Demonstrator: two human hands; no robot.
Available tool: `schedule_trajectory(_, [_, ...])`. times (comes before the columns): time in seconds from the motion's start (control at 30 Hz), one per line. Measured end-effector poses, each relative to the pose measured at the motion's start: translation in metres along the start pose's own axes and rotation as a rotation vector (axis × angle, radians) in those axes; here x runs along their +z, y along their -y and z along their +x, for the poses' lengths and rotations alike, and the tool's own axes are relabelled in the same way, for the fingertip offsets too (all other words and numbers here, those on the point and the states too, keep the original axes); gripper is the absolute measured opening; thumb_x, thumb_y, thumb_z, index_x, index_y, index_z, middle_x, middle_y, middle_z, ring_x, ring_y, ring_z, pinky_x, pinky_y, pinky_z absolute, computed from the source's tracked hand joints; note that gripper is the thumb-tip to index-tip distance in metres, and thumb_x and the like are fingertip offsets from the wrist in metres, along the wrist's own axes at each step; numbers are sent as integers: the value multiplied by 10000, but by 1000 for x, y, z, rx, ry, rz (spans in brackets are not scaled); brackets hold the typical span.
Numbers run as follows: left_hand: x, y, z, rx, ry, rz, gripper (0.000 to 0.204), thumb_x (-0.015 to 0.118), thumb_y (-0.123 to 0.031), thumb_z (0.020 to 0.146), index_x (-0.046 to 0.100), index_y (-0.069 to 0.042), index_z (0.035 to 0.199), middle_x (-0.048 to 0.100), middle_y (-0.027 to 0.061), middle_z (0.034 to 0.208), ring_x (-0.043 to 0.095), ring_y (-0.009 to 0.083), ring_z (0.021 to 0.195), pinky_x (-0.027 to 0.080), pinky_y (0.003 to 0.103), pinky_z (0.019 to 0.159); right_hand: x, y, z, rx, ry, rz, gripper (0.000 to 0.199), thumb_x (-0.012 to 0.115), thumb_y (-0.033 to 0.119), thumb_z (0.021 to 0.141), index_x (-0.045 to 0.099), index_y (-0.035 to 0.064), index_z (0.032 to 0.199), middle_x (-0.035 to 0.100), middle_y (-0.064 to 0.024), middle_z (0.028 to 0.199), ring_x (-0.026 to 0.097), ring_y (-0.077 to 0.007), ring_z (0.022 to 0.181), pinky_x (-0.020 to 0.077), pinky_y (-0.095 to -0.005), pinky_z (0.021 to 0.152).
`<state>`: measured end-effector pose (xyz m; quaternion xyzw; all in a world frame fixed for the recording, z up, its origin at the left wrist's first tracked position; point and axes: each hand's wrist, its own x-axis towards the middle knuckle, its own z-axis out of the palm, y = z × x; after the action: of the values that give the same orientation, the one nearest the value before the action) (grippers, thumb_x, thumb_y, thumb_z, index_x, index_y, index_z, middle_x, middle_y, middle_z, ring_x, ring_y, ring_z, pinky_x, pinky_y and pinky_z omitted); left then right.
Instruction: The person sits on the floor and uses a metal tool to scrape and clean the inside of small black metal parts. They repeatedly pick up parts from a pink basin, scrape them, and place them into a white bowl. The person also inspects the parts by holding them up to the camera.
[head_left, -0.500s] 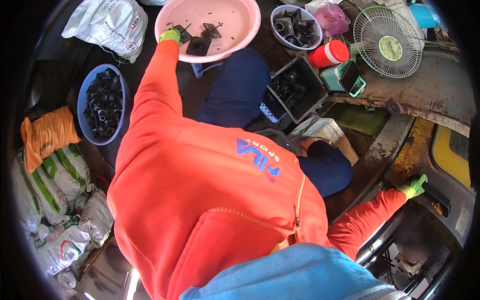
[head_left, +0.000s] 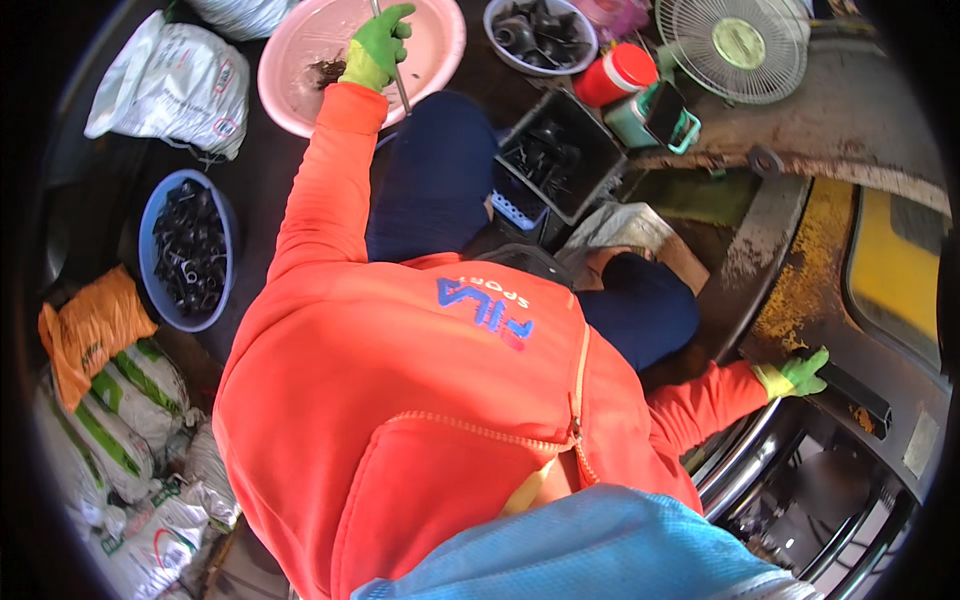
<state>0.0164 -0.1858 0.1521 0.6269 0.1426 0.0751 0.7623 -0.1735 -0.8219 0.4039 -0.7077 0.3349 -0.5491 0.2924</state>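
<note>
At the top centre of the frame, the left hand (head_left: 376, 48), in a green glove, is closed around a thin metal rod (head_left: 396, 78) over the pink basin (head_left: 440, 45), which holds a small dark clump. At the right edge, the gloved right hand (head_left: 797, 375) rests with fingers spread on a rusty metal ledge (head_left: 790, 290), holding nothing. A blue basin of black parts (head_left: 190, 250) sits at left.
</note>
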Motion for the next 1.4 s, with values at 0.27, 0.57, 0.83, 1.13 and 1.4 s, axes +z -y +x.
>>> schedule_trajectory(0.27, [151,6,-46,-547,394,-885,354,546,-249,991,614,48,1171,496,1,737,403,79,559,365,235,498,-15,1,-108,-1104,-173,-202,364,682,122,866,564,-55,1162,607,-173,1133,607,-336,1025,487,-424,936])
schedule_trajectory(0.57, [203,153,-109,-1038,360,-372,381,549,-404,987,630,-32,1017,346,-83,528,289,70,381,285,235,369,-69,33,-26,-1092,-515,-307,385,655,66,830,567,-32,1192,609,-174,1134,612,-317,1014,502,-391,912])
schedule_trajectory(0.83, [202,170,-103,-1032,319,-230,343,608,-396,950,642,-65,1035,341,-90,515,276,60,375,253,230,363,-157,65,1,-1293,-675,-791,323,648,90,854,607,1,1162,643,-163,1080,636,-351,912,520,-432,752])
schedule_trajectory(1.13, [203,188,-108,-1011,473,-50,394,589,-405,951,624,-39,1092,308,-86,531,250,67,386,257,259,387,-194,65,-24,-1198,-595,-810,343,662,189,890,616,45,1198,648,-144,1175,624,-362,1009,499,-468,838])
schedule_trajectory(1.4, [184,182,-105,-998,418,-54,336,599,-394,947,626,-68,1024,303,-89,516,232,63,375,243,260,366,-195,63,-23,-1217,-689,-925,381,635,195,911,574,20,1244,642,-178,1187,625,-385,1021,502,-478,850])
